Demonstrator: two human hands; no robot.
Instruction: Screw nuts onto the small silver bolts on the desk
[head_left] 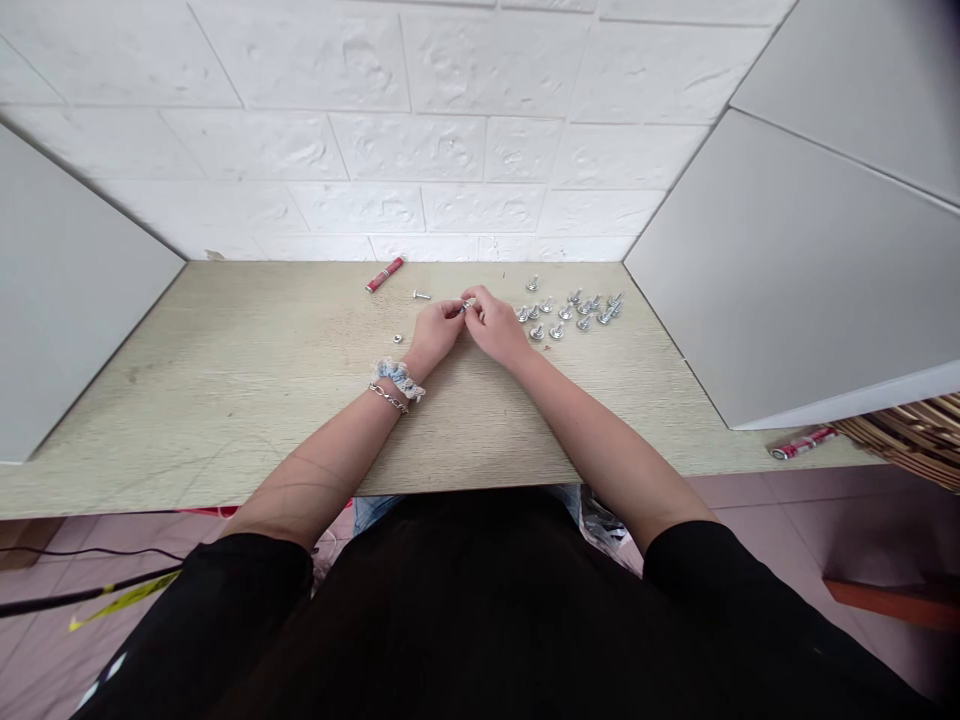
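My left hand [436, 332] and my right hand [491, 322] meet over the table, fingertips closed together around a small shiny metal bolt [466, 307]. Fingers cover most of it, so any nut or washer on it is hard to make out. Left of the hands, a loose bolt [421, 295] lies on its side and a single nut [398, 339] rests nearer to me. Just right of my right hand stand several bolts [566, 313] with wide round bases, most with their shanks pointing up.
A red marker-like tube [385, 274] lies near the wall. Grey panels flank the wooden table [300, 400] left and right, and a white brick-patterned wall [450, 150] closes the back. Another red tube [802, 443] lies by a wicker basket [911, 435] at the right edge.
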